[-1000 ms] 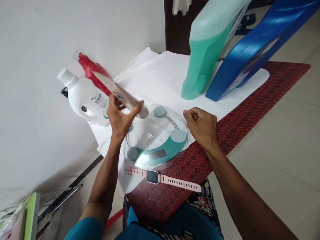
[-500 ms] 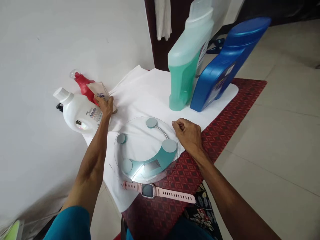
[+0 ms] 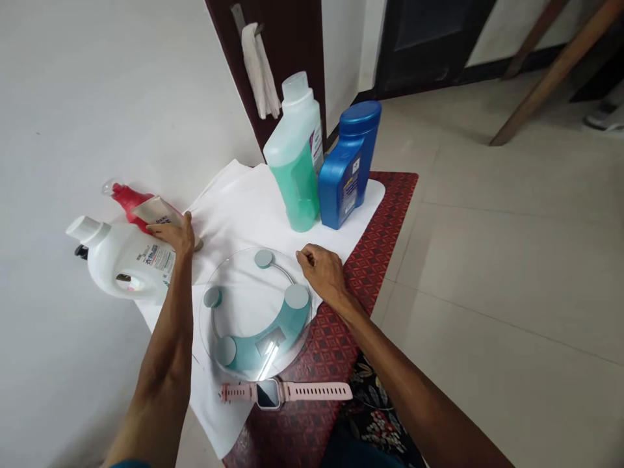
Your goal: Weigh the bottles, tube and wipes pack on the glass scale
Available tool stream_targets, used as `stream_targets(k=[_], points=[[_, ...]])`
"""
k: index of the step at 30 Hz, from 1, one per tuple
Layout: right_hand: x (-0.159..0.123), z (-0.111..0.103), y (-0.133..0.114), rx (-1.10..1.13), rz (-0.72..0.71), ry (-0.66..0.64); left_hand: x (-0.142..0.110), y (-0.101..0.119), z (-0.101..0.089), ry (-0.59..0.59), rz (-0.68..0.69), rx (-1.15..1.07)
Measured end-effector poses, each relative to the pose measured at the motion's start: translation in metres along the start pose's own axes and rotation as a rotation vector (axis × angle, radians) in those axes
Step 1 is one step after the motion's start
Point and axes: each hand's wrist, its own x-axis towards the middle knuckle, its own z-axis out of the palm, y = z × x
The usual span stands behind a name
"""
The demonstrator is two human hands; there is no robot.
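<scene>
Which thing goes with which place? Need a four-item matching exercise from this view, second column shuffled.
1. beige tube
2. pink-strapped watch
3. blue bottle
4. white towel

A. hanging from the door handle
B. right beside the bottle of green liquid
C. at the left hand
D. on the wearer's side of the glass scale

Pairs: 1-C, 2-D, 3-B, 4-A
</scene>
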Motion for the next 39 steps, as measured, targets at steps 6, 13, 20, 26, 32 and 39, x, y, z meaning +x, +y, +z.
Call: stream_targets(k=[6,13,20,26,32,39], points=[[0.001,0.002,0.0,-0.048,0.002,-0.014,-0.051,0.043,0.006,0.183,0.272,-0.163],[0.0,0.0,0.001,-0.05,-0.01,-0.025,-0.135,0.125,0.076,-0.41,0.433,-0.333],[0.0,0.0,0.001,-0.055,-0.013,-0.029,-0.157,0.161,0.123,-0.565,0.19,-0.582],[0.0,0.001,0.003,-0.037,-0.026,-0.019,-0.147,0.173,0.127,-0.372,-0.04,-0.712],[0.0,-0.002,0.001,-0.036,0.016,-0.033,-0.118,0.159,0.082,-0.249,0.094,-0.752],[0.0,-0.002,0.0,-0.006,0.014,-0.003,-0.117,0.128,-0.039,-0.118,0.265,-0.727]])
